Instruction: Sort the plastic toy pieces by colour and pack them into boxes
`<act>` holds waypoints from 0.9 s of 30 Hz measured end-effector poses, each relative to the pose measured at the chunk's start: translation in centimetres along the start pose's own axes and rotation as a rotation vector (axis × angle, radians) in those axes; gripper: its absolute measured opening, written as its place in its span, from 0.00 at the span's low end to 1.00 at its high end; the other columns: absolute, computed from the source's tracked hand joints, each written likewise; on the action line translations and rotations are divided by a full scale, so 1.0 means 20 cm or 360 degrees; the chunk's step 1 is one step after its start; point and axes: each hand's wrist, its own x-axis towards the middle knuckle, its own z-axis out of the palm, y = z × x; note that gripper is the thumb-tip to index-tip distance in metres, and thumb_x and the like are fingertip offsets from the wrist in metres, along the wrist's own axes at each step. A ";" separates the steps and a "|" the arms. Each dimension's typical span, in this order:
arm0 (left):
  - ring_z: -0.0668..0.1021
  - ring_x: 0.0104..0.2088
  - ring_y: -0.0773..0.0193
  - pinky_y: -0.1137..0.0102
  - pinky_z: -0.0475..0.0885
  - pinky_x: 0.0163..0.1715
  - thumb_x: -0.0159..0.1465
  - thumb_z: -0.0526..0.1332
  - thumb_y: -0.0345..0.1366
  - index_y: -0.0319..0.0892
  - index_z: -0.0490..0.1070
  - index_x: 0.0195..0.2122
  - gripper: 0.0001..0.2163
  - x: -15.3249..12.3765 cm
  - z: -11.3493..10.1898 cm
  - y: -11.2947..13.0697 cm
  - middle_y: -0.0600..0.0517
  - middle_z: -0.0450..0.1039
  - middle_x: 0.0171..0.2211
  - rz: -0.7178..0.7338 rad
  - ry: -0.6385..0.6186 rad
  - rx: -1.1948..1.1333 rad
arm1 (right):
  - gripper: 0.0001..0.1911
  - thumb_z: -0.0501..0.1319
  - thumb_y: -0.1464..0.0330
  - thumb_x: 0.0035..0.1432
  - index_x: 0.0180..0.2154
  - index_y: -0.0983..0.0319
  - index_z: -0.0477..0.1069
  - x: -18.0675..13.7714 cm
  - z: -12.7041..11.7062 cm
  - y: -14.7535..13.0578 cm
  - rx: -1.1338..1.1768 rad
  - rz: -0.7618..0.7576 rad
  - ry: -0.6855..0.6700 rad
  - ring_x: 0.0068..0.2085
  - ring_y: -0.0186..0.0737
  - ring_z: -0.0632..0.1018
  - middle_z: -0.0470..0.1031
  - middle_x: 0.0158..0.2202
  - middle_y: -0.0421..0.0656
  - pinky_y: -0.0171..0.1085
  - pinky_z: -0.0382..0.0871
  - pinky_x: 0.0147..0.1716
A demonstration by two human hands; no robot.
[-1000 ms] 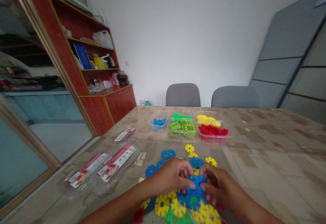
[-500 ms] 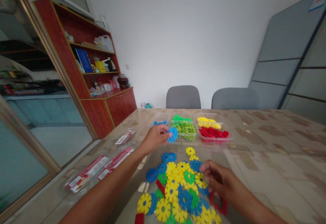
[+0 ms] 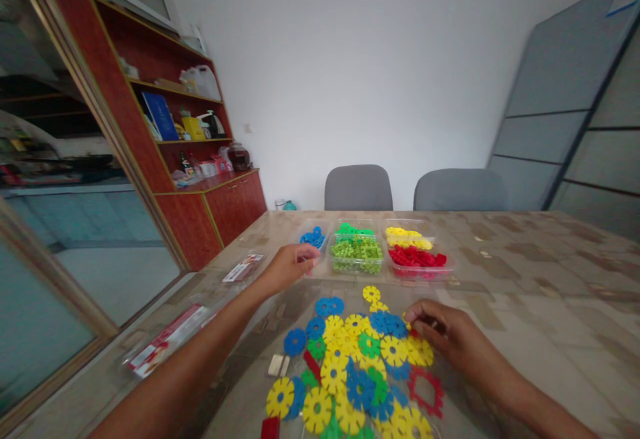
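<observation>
My left hand [image 3: 295,264] hovers at the front of a clear plastic tray holding blue pieces [image 3: 313,237]. Its fingers are a little apart, and no disc shows in them. Over the right edge of a loose pile of notched plastic discs is my right hand [image 3: 440,327], fingers loosely curled and thumb apart. Its fingertips are beside a blue disc [image 3: 399,326] and a sliver of yellow; no firm grip shows. Below it lie a yellow disc [image 3: 420,352] and a red toothed ring [image 3: 426,391]. The pile also has green discs [image 3: 370,344] and a red strip [image 3: 312,366].
Behind the pile stand clear trays of green pieces [image 3: 357,256], yellow pieces [image 3: 407,238] and red pieces [image 3: 417,257]. Labelled clear packaging [image 3: 167,339] lies at the table's left. Two grey chairs [image 3: 359,187] stand across the table [image 3: 530,306].
The blue disc has left my left hand, which moved left and slightly down from the green tray. My right hand shifted right, uncovering a yellow disc and more of the red ring.
</observation>
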 end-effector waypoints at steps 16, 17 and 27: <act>0.73 0.48 0.56 0.66 0.65 0.49 0.58 0.65 0.34 0.46 0.71 0.49 0.16 -0.40 0.03 0.00 0.50 0.73 0.48 0.0109 -0.0703 0.0800 | 0.12 0.54 0.73 0.58 0.42 0.63 0.72 0.11 0.06 0.07 -0.0566 -0.0257 -0.0262 0.46 0.49 0.72 0.74 0.44 0.50 0.45 0.63 0.47; 0.73 0.48 0.56 0.66 0.65 0.49 0.58 0.66 0.35 0.46 0.71 0.48 0.16 -0.41 0.04 0.02 0.50 0.73 0.48 0.0140 -0.0729 0.0792 | 0.12 0.53 0.72 0.58 0.41 0.63 0.72 0.10 0.05 0.05 -0.0583 -0.0263 -0.0264 0.45 0.49 0.72 0.73 0.44 0.50 0.45 0.63 0.46; 0.72 0.48 0.57 0.67 0.66 0.47 0.54 0.71 0.39 0.47 0.69 0.49 0.22 -0.50 0.25 0.14 0.50 0.67 0.49 0.0350 -0.0815 0.0569 | 0.21 0.66 0.67 0.48 0.46 0.64 0.71 -0.11 0.12 -0.30 -0.0939 0.0324 -0.0806 0.46 0.57 0.73 0.73 0.48 0.54 0.47 0.64 0.43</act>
